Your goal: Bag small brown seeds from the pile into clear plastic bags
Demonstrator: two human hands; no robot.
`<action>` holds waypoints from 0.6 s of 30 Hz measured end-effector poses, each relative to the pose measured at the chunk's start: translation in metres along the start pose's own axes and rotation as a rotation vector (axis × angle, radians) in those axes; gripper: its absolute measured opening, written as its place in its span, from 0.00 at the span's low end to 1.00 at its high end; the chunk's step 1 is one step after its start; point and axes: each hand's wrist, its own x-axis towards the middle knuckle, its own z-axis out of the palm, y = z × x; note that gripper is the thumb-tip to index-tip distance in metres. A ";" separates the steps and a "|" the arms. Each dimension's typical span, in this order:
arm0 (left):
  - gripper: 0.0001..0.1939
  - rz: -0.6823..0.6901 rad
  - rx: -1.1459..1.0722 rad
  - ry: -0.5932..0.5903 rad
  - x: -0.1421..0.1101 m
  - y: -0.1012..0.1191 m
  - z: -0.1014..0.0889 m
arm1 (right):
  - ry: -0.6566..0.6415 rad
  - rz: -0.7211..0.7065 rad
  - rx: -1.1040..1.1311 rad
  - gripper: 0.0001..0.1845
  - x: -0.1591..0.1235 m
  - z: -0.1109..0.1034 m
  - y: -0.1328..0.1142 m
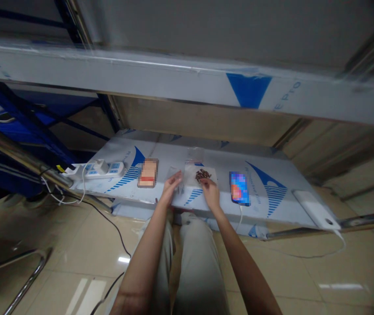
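Note:
My left hand (173, 187) is closed, its thumb and fingers at the edge of a small clear plastic bag (173, 172). To the right of it lies a little pile of thin dark-brown pieces (203, 174) on a pale sheet (191, 174); their kind is too small to make out. My right hand (210, 191) reaches the near side of this pile, fingertips pinched together. Whatever is between those fingertips is too small to name. Another clear plastic bag (196, 154) lies flat just behind the sheet.
A phone (148, 173) lies left of my hands; a second phone (239, 188), screen lit and cable attached, lies right. A power strip (104, 169) occupies the shelf's left end, a white device (316, 210) its right. Overhead, an upper shelf edge (173, 78) crosses the view.

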 end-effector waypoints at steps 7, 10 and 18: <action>0.22 0.008 -0.187 0.168 0.010 0.000 -0.028 | -0.088 -0.185 -0.147 0.14 -0.017 0.022 -0.037; 0.22 0.008 -0.171 0.146 0.006 0.001 -0.030 | 0.060 -0.111 -0.225 0.13 -0.001 0.014 -0.022; 0.23 -0.009 -0.030 -0.023 -0.007 0.009 -0.013 | -0.075 0.052 -0.414 0.11 0.007 -0.023 0.032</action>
